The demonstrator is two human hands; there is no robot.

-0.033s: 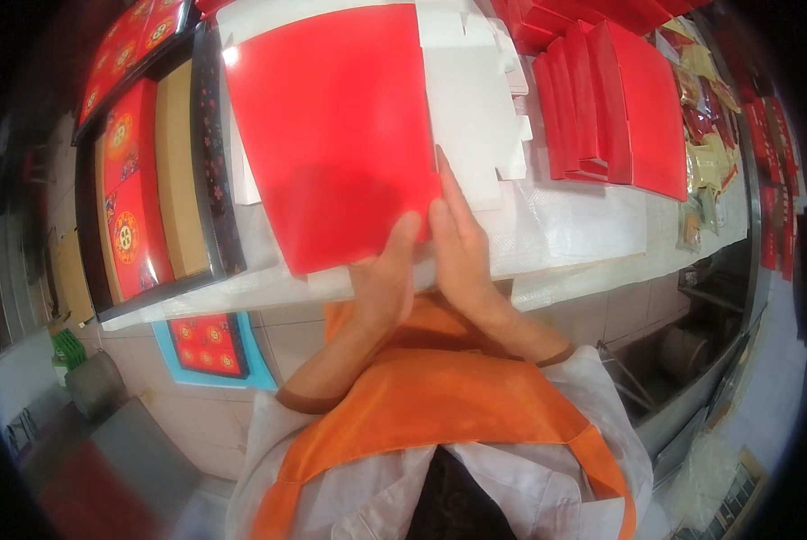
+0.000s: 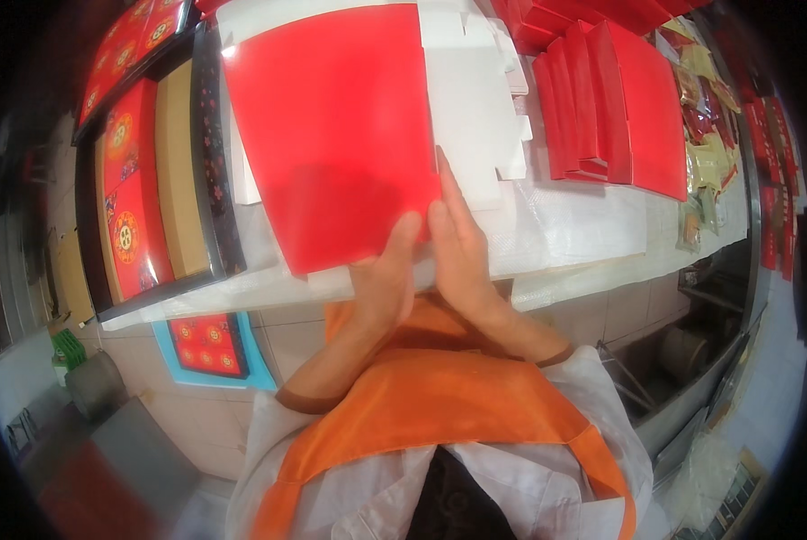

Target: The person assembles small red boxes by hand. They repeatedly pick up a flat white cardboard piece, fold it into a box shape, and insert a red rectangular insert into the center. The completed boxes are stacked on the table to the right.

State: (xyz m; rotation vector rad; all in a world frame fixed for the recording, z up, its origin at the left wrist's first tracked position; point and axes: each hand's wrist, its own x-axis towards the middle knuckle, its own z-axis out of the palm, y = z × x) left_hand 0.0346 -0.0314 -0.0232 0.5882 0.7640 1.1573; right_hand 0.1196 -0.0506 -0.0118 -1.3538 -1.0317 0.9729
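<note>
A flat red cardboard box (image 2: 331, 117) lies at an angle in front of me, its smooth red face up. My left hand (image 2: 387, 274) grips its near right corner, thumb on the top face and the other fingers hidden underneath. Along the right edge is my right hand (image 2: 457, 247), its fingers straight and together, with the thumb tip at the edge by the corner. That edge sits between thumb and fingers, as far as I can see. White unfolded cardboard (image 2: 471, 117) with cut tabs lies under and to the right of the red box.
At the left stands a black-edged tray (image 2: 216, 171) holding a patterned red box (image 2: 134, 198). Several red boxes (image 2: 637, 108) lean together at the right, beside small packets (image 2: 709, 135). The white-covered table's front edge (image 2: 592, 283) runs before me. Another patterned box (image 2: 207, 344) lies below.
</note>
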